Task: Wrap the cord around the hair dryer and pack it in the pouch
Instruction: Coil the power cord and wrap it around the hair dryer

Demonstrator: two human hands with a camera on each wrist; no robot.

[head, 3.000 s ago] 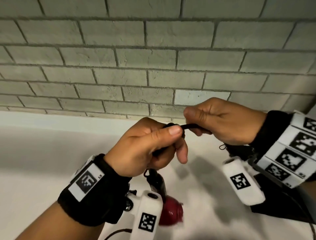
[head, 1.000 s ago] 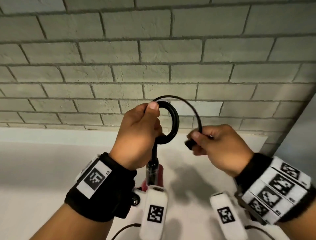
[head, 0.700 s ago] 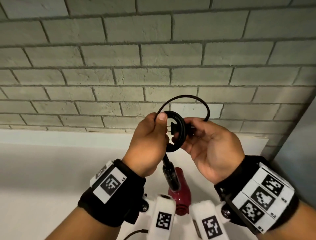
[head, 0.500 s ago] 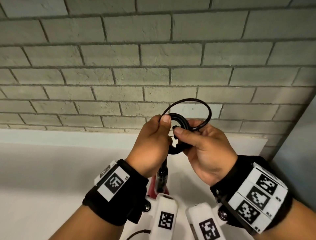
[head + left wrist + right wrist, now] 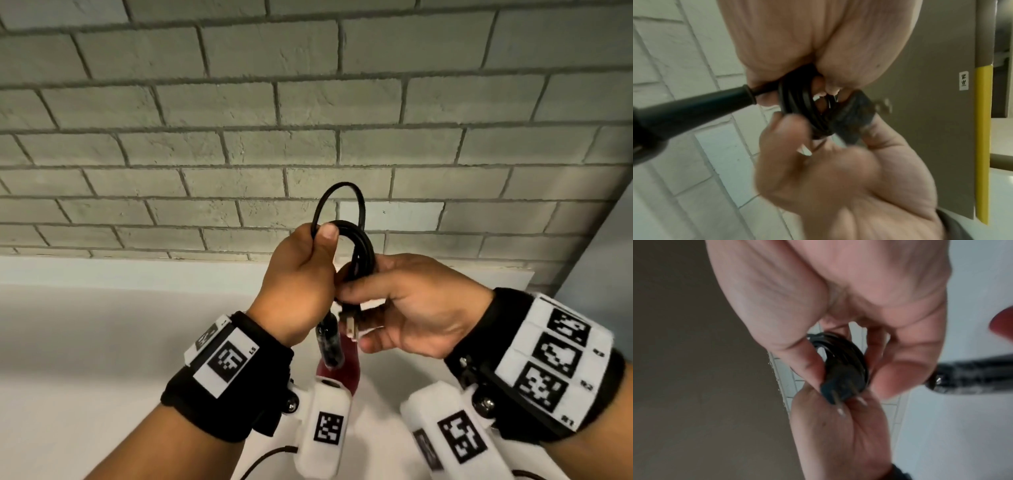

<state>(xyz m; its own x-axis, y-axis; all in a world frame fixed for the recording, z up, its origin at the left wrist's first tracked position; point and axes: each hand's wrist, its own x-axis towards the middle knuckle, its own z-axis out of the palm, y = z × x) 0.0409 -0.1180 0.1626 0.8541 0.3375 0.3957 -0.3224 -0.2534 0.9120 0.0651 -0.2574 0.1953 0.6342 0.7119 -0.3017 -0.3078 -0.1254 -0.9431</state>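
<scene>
Grey brick wall [image 5: 239,120] stands behind a white worktop [image 5: 85,342]. Both hands hold the coiled cord [image 5: 363,253] in the air: left hand [image 5: 301,284] pinches the top, right hand [image 5: 411,305] grips the bottom and the plug [image 5: 835,391]. Dryer [image 5: 339,363] hangs below them. No pouch is visible. If one grip loosens, the loops probably spring open. Only the right wrist view shows the prongs clearly.
</scene>
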